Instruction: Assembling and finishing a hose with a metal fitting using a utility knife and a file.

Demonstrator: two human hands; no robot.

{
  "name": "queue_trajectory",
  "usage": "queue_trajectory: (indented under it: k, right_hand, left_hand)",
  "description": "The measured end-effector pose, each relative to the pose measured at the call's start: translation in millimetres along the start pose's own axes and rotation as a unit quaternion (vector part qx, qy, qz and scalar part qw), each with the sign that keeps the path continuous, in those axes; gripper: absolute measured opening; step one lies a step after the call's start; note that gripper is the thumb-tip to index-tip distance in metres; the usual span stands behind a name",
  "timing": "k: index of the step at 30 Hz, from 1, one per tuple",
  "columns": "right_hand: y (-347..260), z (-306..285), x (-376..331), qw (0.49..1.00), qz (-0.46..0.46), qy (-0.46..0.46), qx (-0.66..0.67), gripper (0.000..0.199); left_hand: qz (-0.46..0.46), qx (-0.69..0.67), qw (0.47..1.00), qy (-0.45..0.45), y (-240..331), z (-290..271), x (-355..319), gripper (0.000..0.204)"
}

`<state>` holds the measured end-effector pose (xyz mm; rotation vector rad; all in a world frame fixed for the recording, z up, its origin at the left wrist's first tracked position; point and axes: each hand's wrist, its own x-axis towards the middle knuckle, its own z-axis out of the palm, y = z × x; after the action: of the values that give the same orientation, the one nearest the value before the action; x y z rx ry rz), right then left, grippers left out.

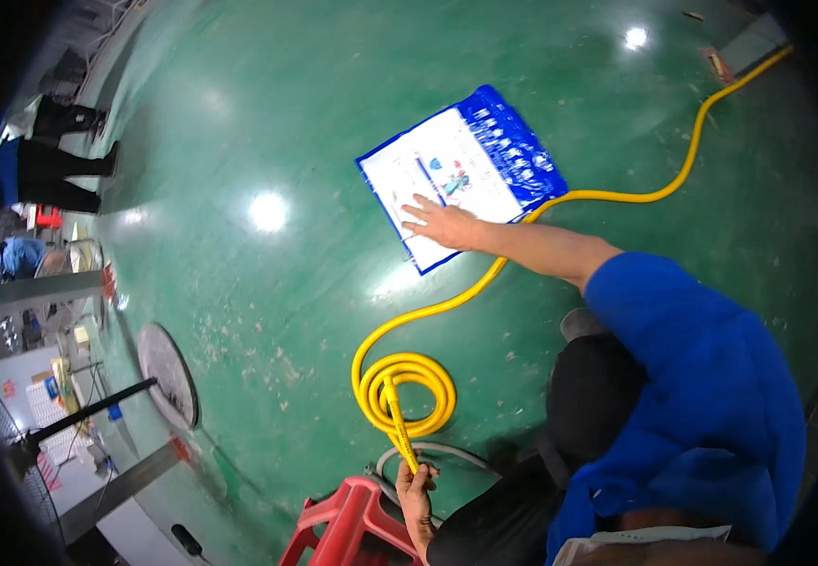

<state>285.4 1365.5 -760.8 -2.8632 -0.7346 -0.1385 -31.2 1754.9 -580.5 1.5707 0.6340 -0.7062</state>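
Observation:
My right hand (pixel 439 224) lies flat with fingers spread on a white sheet-like package (pixel 484 203) with blue borders and small coloured pictures, which rests on the green floor. A thin dark-blue line (pixel 428 177) runs beside the fingers; I cannot tell if it is printed or a pen. At the lower middle, my left hand (pixel 416 486) is closed round a straight yellow hose end (pixel 397 424) with dark marks. It reaches over the coiled part of a yellow hose (pixel 447 396). From the coil, the hose winds past the package's lower right corner and under my right forearm.
A red plastic stool (pixel 352 514) stands beside my left hand, near a grey hose (pixel 451 447). To the left are a round metal base (pixel 168 375) with a black pole and a cluttered workbench (pixel 50 406). People in dark trousers (pixel 60 174) stand at the upper left.

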Motion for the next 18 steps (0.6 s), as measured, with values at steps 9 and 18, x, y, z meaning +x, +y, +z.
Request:
queue_trajectory:
  k: [9,18]
  right_hand:
    - [-9,-28,23,0.992,0.024,-0.076,0.097,0.045]
    - [-191,-167,28,0.671,-0.083,-0.261,0.689,0.057]
  left_hand:
    - [0.1,-0.185,0.977,0.035,4,-3,-26,0.037]
    - [0.111,-0.218,0.97,0.0,11,11,-17,0.028]
